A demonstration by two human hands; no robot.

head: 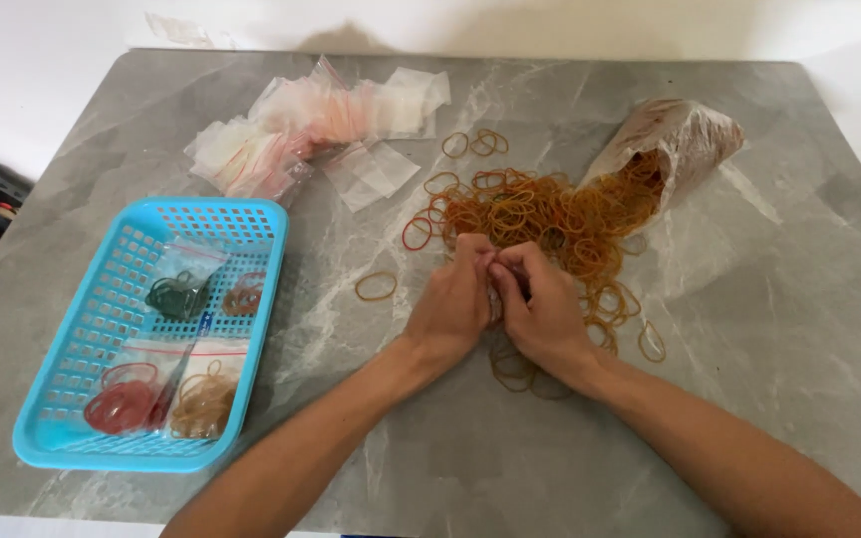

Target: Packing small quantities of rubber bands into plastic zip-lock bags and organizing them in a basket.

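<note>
Nearest me, my two forearms run up over the grey marbled desk (749, 299) and meet at its middle. My left hand (450, 304) and right hand (542, 311) are pressed together, fingers curled shut, pinching something small between them; I cannot tell what it is, though it sits right at the near edge of the rubber band pile (540, 214), with a few bands lying under my wrists.

To the left sits one blue plastic basket (62, 399) holding four small clear packets (201, 389) of bands: one red, one tan, one dark green, one brown. One loose tan band (376, 287) lies alone between basket and hands.

Farther off, the pile spills from one crumpled clear bag (685, 134) at the right. At the far left lies one heap of empty zip pouches (301, 130).
</note>
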